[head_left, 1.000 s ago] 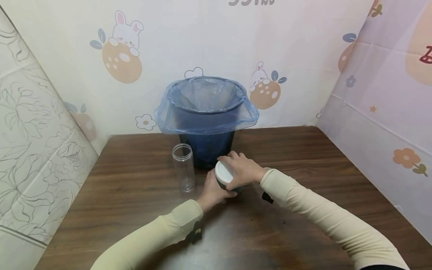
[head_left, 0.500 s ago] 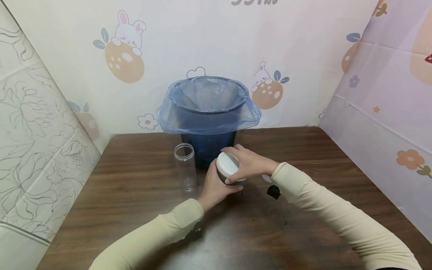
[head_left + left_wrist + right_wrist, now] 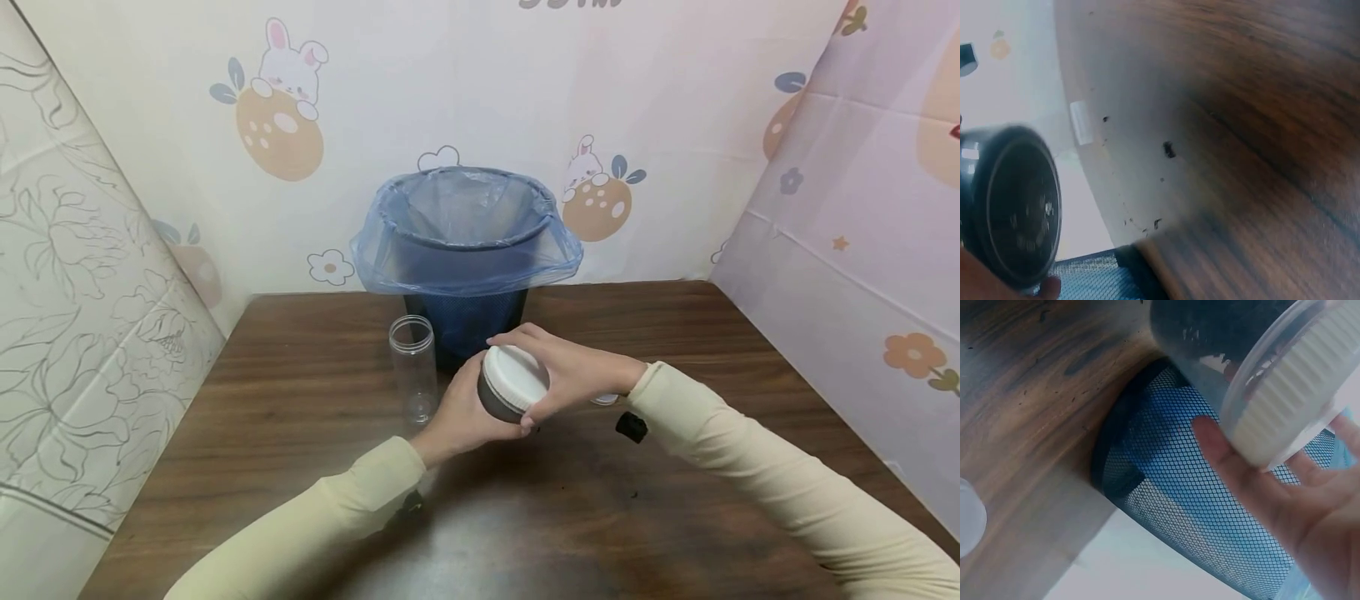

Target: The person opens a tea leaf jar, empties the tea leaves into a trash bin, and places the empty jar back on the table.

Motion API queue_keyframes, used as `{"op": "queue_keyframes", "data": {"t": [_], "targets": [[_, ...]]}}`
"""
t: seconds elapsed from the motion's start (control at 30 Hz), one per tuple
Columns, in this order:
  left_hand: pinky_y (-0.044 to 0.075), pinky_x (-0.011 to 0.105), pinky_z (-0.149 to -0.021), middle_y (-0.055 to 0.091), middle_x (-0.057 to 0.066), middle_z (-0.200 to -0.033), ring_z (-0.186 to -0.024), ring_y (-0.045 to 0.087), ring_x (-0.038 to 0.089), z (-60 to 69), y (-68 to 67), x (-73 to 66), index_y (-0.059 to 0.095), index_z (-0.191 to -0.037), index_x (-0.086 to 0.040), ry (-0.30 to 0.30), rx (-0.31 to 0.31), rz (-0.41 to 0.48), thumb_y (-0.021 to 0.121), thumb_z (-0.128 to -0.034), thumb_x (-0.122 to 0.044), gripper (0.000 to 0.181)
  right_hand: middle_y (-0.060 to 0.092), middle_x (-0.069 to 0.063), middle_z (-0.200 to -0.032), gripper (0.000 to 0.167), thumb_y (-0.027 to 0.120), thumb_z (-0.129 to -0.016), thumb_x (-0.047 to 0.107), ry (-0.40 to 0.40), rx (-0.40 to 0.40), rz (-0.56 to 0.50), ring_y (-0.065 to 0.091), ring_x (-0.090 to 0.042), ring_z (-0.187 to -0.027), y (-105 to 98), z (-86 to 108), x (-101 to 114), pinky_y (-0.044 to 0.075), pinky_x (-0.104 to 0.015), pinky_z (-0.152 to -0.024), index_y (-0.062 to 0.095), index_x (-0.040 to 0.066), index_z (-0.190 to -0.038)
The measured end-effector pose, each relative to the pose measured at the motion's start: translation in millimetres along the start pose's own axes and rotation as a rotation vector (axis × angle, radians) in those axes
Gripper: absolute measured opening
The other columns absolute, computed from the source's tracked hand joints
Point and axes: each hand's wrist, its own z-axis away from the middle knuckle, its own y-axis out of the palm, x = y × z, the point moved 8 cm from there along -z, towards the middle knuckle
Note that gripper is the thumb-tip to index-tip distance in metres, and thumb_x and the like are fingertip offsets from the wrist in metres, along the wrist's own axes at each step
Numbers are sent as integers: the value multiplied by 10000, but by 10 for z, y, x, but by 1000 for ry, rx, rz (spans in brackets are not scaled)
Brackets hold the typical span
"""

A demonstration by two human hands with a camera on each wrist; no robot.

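The tall clear jar stands upright on the desk at far left, its mouth uncapped. Its flat base appears to be what lets it stand without support.

The person's left grip is clamped on the lower body of the dark-filled jar, fingers wrapped from the left and thumb along the near side. This hold presumably steadies the body against any turning at the lid end. The jar is tilted, lid end up and to the right; the left wrist view shows its round base raised off the desk.

The mesh bin stands directly behind the jar at the rear of the desk. The blue liner is folded over the rim, likely so that it does not slip inside.

The white lid sits on the jar mouth; how far it is threaded cannot be told. The right grip is clamped on its ridged edge, thumb in front and fingers beyond; spreading the digits around the edge should give even purchase.

Right of the jar, partly hidden by the right wrist, lies a pale disc. A black scrap lies just nearer, beside the sleeve
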Motion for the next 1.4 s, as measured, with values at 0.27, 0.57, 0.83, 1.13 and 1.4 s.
{"op": "queue_keyframes", "data": {"t": [0.27,0.57,0.83,1.13,1.4], "targets": [[417,341,-932,542,-61,-1198,-1071,512,113,31,-44,-51,408,-1375,-190,-11,162,120,914,-550,-236,970,246,14,-1483,1037,862,-635,464,-174,84,-16,343,-192,-1278,32,61,197,420,-373,-932,319,174,-1469],[399,386,-970,508,31,-1296,-1149,481,172,65,-100,-97,405,-1386,-79,16,126,-3,916,-530,-260,1013,315,-131,-1496,959,656,-817,574,310,-77,28,401,-296,-1295,-90,53,128,372,-491,-998,184,129,-1524],[412,415,-953,495,68,-1297,-1166,450,226,121,-113,-85,369,-1405,-48,-41,134,-184,914,-540,-336,1062,496,-64,-1206,778,572,-830,650,414,47,150,554,-219,-965,60,51,142,488,-359,-770,376,176,-1415],[426,418,-914,510,73,-1263,-1128,464,240,191,-179,-33,380,-1397,-59,-45,131,-202,908,-527,-336,1055,187,-107,-1515,1088,875,-647,318,-27,43,87,290,-255,-1333,169,24,336,384,-414,-1000,212,98,-1482],[450,416,-882,513,63,-1245,-1093,474,214,206,-177,-18,381,-1395,-58,-64,137,-255,915,-538,-360,1055,433,-138,-1406,966,426,-834,750,555,82,15,490,-273,-1221,256,63,-17,409,-465,-955,191,90,-1499]]}}
